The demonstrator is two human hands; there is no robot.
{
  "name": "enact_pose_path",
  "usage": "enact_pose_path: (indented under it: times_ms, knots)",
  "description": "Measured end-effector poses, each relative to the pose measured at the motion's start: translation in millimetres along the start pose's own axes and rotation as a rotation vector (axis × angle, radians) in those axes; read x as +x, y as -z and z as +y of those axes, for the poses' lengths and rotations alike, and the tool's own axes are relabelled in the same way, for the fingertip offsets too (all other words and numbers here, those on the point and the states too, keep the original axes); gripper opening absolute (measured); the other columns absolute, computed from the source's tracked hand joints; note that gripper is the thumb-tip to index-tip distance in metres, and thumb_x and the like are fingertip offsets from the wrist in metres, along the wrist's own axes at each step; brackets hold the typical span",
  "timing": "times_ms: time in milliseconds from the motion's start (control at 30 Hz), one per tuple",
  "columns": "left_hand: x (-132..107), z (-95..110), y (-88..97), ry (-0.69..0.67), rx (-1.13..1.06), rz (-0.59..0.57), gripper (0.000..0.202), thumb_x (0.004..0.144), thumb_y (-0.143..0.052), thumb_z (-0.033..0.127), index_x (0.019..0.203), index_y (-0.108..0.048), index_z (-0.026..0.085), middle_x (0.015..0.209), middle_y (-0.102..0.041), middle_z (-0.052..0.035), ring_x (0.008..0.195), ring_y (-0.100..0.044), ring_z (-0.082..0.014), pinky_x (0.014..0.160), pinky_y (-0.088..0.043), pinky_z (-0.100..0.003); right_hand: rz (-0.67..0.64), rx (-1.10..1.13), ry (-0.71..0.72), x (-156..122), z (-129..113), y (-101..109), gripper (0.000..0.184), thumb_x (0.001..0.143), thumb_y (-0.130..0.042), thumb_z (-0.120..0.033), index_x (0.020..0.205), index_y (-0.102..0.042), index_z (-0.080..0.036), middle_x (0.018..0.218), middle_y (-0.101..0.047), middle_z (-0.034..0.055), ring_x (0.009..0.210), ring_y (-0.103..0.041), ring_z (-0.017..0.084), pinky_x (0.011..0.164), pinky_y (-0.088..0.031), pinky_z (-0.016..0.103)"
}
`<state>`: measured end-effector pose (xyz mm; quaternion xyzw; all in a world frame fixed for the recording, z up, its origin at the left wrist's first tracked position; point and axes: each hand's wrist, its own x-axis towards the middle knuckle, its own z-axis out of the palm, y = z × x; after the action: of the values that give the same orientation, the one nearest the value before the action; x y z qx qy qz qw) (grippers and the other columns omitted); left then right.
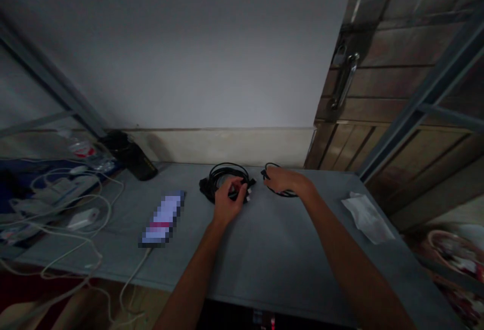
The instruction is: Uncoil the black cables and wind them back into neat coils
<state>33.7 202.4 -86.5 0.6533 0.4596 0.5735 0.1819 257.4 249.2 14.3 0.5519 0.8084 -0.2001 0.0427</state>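
A coil of thin black cable (227, 173) lies on the grey tabletop (264, 249), with a black bundled part at its left side. My left hand (230, 201) rests on the coil's front and is shut on a black connector (240, 194) with white-tipped ends. A second loop of black cable (282, 194) runs to the right of the coil and partly under my right hand (283, 179). The fingers of that hand pinch a small black cable end (264, 173). The palms hide part of both loops.
A blurred phone (162, 219) lies left of the hands, and a white tissue (366, 216) lies to the right. Further left stand a black bottle (130, 156), a white charger (83, 218) and tangled white cables (64, 194). A wall rises behind the table.
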Motion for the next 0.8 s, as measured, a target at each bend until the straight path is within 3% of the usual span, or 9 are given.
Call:
enact_pose_path:
  times_ms: [133, 267, 400, 500, 600, 800]
  knots:
    - [-3, 0, -2.0, 0.047, -0.048, -0.107, 0.016, 0.096, -0.083, 0.043, 0.093, -0.083, 0.027, 0.074, -0.074, -0.0018, 0.066, -0.064, -0.0215, 0.069, -0.05, -0.034, 0.08, 0.075, 0.057, -5, -6, 6, 0.033, 0.113, -0.051, -0.022, 0.134, -0.066, -0.001, 0.114, -0.081, 0.023, 0.095, -0.078, 0.026, 0.077, -0.052, 0.032]
    - [0, 0, -1.8, 0.102, -0.085, -0.195, 0.026, 0.098, -0.08, 0.048, 0.087, -0.082, 0.025, 0.07, -0.072, -0.0008, 0.063, -0.061, -0.0194, 0.063, -0.044, -0.031, 0.148, 0.151, 0.131, -8, -17, 9, 0.03, 0.114, -0.047, -0.023, 0.133, -0.062, -0.004, 0.124, -0.077, 0.0274, 0.101, -0.076, 0.028, 0.077, -0.048, 0.033]
    - [3, -2, -0.5, 0.149, -0.129, -0.256, 0.044, 0.1, -0.074, 0.057, 0.075, -0.077, 0.021, 0.064, -0.067, 0.0001, 0.061, -0.057, -0.0174, 0.061, -0.041, -0.03, 0.138, 0.252, 0.268, -14, -33, 8, 0.017, 0.111, -0.054, -0.021, 0.125, -0.061, -0.015, 0.122, -0.078, 0.0185, 0.102, -0.073, 0.025, 0.078, -0.048, 0.031]
    - [3, -4, 0.8, 0.176, -0.167, -0.252, 0.051, 0.101, -0.071, 0.062, 0.072, -0.072, 0.021, 0.064, -0.064, 0.0002, 0.061, -0.056, -0.0169, 0.061, -0.041, -0.03, 0.094, 0.323, 0.363, -18, -42, 5, 0.01, 0.112, -0.054, -0.024, 0.119, -0.059, -0.019, 0.108, -0.079, 0.0109, 0.089, -0.072, 0.021, 0.072, -0.048, 0.031]
    - [3, -6, 2.3, 0.196, -0.221, -0.233, 0.053, 0.103, -0.066, 0.066, 0.074, -0.069, 0.022, 0.066, -0.064, -0.0002, 0.064, -0.056, -0.0178, 0.064, -0.043, -0.032, 0.082, 0.366, 0.427, -17, -43, 3, 0.01, 0.112, -0.053, -0.027, 0.118, -0.058, -0.021, 0.102, -0.078, 0.009, 0.087, -0.071, 0.022, 0.073, -0.05, 0.034]
    - [5, -9, 2.9, 0.25, -0.352, -0.164, 0.061, 0.107, -0.053, 0.068, 0.067, -0.065, 0.024, 0.065, -0.063, -0.0038, 0.067, -0.055, -0.0215, 0.067, -0.043, -0.037, 0.055, 0.41, 0.53, -9, -33, -1, 0.016, 0.107, -0.068, -0.032, 0.111, -0.054, -0.024, 0.105, -0.077, 0.0066, 0.094, -0.073, 0.025, 0.08, -0.052, 0.037]
